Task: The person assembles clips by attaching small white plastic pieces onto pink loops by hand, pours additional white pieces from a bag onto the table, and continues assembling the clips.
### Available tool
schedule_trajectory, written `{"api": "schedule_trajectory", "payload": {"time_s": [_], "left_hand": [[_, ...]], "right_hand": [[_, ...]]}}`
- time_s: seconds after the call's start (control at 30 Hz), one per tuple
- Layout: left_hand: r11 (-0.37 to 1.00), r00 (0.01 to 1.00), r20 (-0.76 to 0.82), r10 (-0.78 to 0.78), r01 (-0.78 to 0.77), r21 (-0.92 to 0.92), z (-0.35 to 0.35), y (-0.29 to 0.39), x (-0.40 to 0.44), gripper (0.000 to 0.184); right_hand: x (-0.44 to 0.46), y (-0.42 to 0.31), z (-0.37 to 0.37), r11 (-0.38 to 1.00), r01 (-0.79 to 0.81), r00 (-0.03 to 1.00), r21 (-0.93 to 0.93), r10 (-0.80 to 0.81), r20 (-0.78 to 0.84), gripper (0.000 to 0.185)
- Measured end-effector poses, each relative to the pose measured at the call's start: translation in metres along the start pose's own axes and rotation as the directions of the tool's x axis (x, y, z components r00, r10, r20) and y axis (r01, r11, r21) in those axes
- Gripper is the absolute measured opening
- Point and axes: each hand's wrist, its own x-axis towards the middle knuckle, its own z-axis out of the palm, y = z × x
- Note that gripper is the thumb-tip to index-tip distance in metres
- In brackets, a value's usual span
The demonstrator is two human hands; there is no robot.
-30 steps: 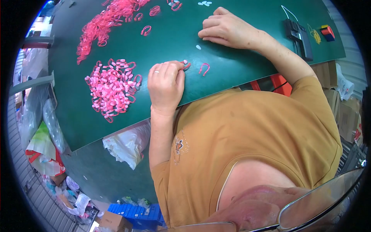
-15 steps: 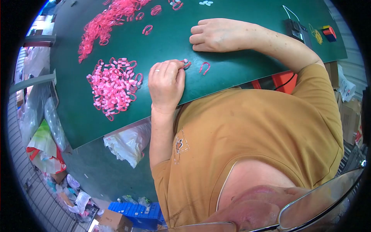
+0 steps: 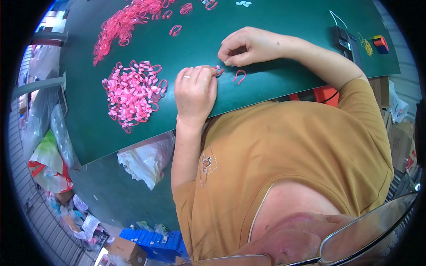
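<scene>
My left hand (image 3: pixel 194 91), wearing a ring, is closed with thumb and forefinger pinching a small pink loop (image 3: pixel 219 72) that has a pale tip. Just to its right, my right hand (image 3: pixel 246 46) has thumb and forefinger pressed together; a tiny pale bit seems to show at the fingertips, too small to name. Below the right hand a single U-shaped pink loop (image 3: pixel 239 76) lies on the green table (image 3: pixel 301 66). Left of my left hand is a heap of pink loops with pale pink ends (image 3: pixel 135 95).
A larger pile of pink loops (image 3: pixel 128 26) lies farther back, with stray ones (image 3: pixel 175 30) beside it. Small white pieces (image 3: pixel 243 3) sit at the far edge. At right are a black device (image 3: pixel 341 37), yellow bands (image 3: pixel 366 46) and a coloured block (image 3: pixel 380 44). A white bag (image 3: pixel 148 159) hangs below the table edge.
My right hand has turned from a loosely curled fist to a thumb-and-forefinger pinch, its fingertips now close to the left hand's. The left hand keeps its hold; the whole view has shifted slightly.
</scene>
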Motion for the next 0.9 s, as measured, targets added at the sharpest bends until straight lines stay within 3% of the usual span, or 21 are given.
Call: {"api": "schedule_trajectory", "payload": {"time_s": [0.03,0.1,0.23,0.57,0.63,0.73,0.9], "left_hand": [[1.000,1.000,0.004,0.002,-0.002,0.016,0.000,0.000,0.000,0.014],[0.999,1.000,0.009,0.004,-0.004,0.032,0.001,-0.001,-0.001,0.014],[0.999,1.000,-0.006,0.011,-0.010,0.044,0.003,-0.001,-0.002,0.014],[0.999,1.000,-0.008,0.022,-0.022,0.048,0.004,-0.002,-0.002,0.015],[0.999,1.000,-0.008,0.022,-0.021,0.050,0.003,-0.001,-0.001,0.015],[0.998,1.000,-0.007,0.022,-0.022,0.052,0.002,0.000,-0.001,0.015],[0.999,1.000,-0.013,0.022,-0.022,0.039,0.002,0.000,-0.002,0.015]], "right_hand": [[0.001,0.003,0.006,0.971,-0.087,0.996,0.223,0.090,-0.001,0.013],[0.004,0.015,0.019,0.981,0.111,0.992,0.157,-0.101,-0.071,0.017],[0.005,0.022,0.033,0.992,0.124,0.980,-0.018,-0.126,-0.152,0.022],[0.002,0.023,0.038,0.974,0.150,0.971,-0.169,-0.177,-0.159,0.022],[0.000,0.022,0.038,0.926,0.213,0.950,-0.311,-0.270,-0.155,0.022],[-0.002,0.018,0.036,0.883,0.213,0.955,-0.418,-0.278,-0.100,0.017],[-0.002,0.024,0.040,0.836,0.245,0.935,-0.491,-0.338,-0.109,0.018]]}}
